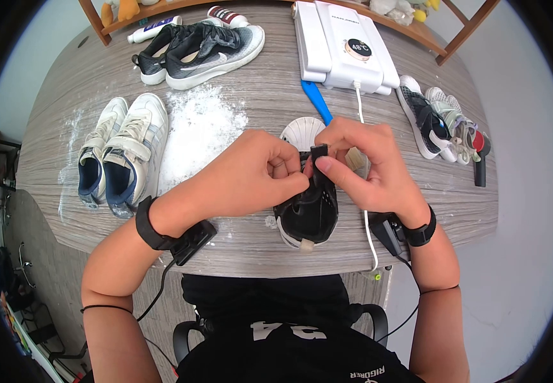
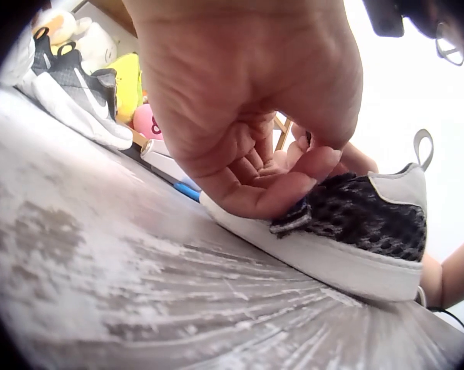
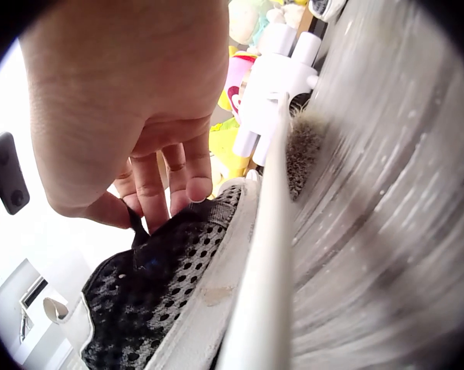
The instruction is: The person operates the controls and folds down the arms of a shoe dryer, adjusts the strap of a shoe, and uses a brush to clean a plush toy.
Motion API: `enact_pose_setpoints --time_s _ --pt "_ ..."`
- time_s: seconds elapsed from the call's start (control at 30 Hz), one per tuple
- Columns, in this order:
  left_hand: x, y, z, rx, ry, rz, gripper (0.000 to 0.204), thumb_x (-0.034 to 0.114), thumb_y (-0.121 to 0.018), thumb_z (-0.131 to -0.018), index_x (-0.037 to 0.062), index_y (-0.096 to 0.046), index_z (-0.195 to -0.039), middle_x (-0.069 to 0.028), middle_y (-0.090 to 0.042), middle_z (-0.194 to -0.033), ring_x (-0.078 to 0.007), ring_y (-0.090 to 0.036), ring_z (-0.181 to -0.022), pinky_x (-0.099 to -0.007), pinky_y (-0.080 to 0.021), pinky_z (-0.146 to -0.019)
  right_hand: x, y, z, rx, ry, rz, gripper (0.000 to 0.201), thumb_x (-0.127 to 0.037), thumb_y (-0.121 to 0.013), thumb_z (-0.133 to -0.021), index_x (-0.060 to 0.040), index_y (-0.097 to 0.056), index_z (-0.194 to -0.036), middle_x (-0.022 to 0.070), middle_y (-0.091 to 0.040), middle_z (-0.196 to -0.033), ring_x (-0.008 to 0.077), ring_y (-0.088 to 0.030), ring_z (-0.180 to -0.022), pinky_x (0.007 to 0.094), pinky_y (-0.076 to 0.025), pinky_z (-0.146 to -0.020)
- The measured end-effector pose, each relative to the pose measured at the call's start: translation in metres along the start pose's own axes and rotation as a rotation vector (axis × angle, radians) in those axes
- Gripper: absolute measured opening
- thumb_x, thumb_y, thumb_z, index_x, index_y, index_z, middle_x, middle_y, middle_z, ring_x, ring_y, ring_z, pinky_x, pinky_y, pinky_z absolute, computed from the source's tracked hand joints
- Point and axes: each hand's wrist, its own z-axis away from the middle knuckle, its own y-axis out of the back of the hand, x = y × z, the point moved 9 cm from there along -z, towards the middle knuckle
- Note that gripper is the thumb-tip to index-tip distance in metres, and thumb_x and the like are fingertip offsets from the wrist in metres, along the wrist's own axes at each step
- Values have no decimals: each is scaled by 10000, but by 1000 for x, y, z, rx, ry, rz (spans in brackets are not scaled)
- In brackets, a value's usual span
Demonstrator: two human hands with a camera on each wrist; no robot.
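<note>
A black mesh sneaker with a white sole and toe sits on the table in front of the person, heel toward them. My right hand pinches the black strap between thumb and index finger, raised over the shoe opening. At the other side, my left hand has curled fingers, with thumb and index fingertips together at the strap's dark, grey-edged part in the left wrist view. The remaining right fingers hang over the shoe's mesh side in the right wrist view.
A blue-handled brush lies beyond the sneaker, its bristles beside it. A white cable runs from the white device reading 48°C past the shoe. White powder, white sneakers, grey sneakers and more shoes surround it.
</note>
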Motion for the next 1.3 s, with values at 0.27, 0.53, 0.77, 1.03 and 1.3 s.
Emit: enact_pose_setpoints --time_s 0.27,0.53,0.77,1.03,1.3 --pt "-8 -3 -4 -35 -14 119 111 43 -663 -963 -34 -737 -934 39 -681 -774 17 -558 -675 -198 -426 -576 -6 1 -1 -20 77 88 79 -44 -715 -872 -41 -699 -949 42 -666 -720 187 -588 -626 299 -432 -536" --pt "-3 -6 -4 -93 29 191 115 51 -660 -980 -23 -742 -1012 54 -694 -814 16 -571 -700 -199 -425 -602 -1 1 -2 -60 -14 53 65 -65 -706 -892 -45 -678 -947 49 -636 -703 211 -549 -621 337 -392 -532" --pt "-2 -5 -5 -63 11 254 139 82 -678 -966 -44 -736 -950 11 -701 -781 -12 -580 -687 -221 -459 -610 2 -6 -2 -79 -61 -13 79 -81 -696 -927 -24 -651 -958 76 -606 -702 219 -507 -600 346 -375 -537" --pt "5 -1 0 25 -28 68 139 103 -752 -904 -25 -743 -852 2 -652 -641 -29 -563 -589 -228 -416 -544 7 -5 2 -54 -53 -19 72 -76 -694 -905 -41 -633 -913 58 -572 -642 211 -516 -579 326 -403 -545" --pt "12 -3 2 59 -36 -49 152 115 -807 -875 0 -721 -825 22 -609 -615 -21 -526 -563 -226 -387 -528 1 -5 2 0 40 11 80 -72 -701 -876 -39 -628 -871 49 -556 -617 214 -554 -574 345 -438 -530"
